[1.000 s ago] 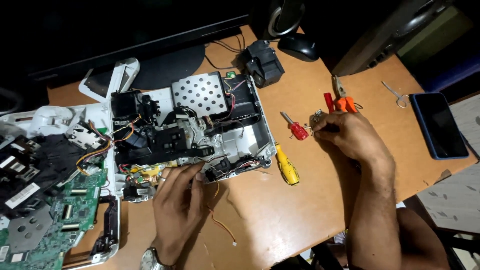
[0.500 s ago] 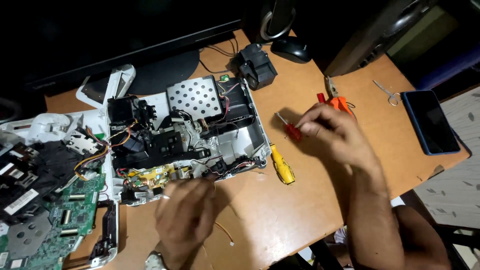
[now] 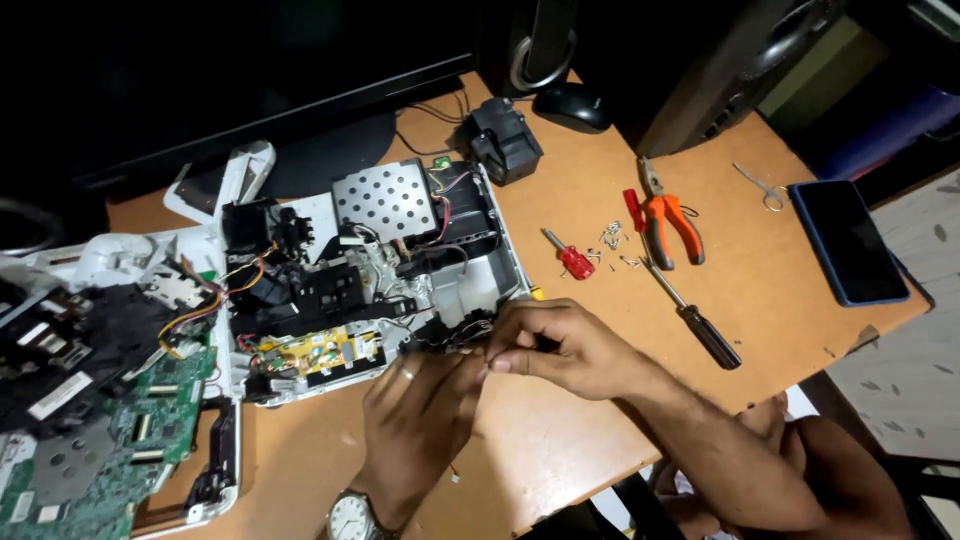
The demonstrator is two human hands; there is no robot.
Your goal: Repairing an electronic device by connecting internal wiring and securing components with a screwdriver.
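An opened white device (image 3: 500, 270) lies on the wooden desk (image 3: 560, 450), with wires, a perforated metal plate (image 3: 385, 200) and a yellow circuit board (image 3: 310, 350) exposed. My left hand (image 3: 420, 420), a watch on its wrist, reaches up to the device's front right corner. My right hand (image 3: 565, 345) comes in from the right. Its pinched fingertips meet those of my left hand beside a black wire bundle (image 3: 455, 335). Whatever is pinched between the fingers is too small to see. A yellow tool tip (image 3: 537, 293) peeks out behind my right hand.
A red-handled screwdriver (image 3: 575, 260), loose screws (image 3: 610, 240), orange pliers (image 3: 665, 220) and a black-handled screwdriver (image 3: 700, 325) lie to the right. Further right are a phone (image 3: 848, 240) and small scissors (image 3: 760, 187). A green circuit board (image 3: 90, 450) and dismantled parts fill the left.
My right hand has moved left from the screws and pliers to the device's front corner. My left hand has shifted right to meet it. The yellow-handled tool is now mostly covered.
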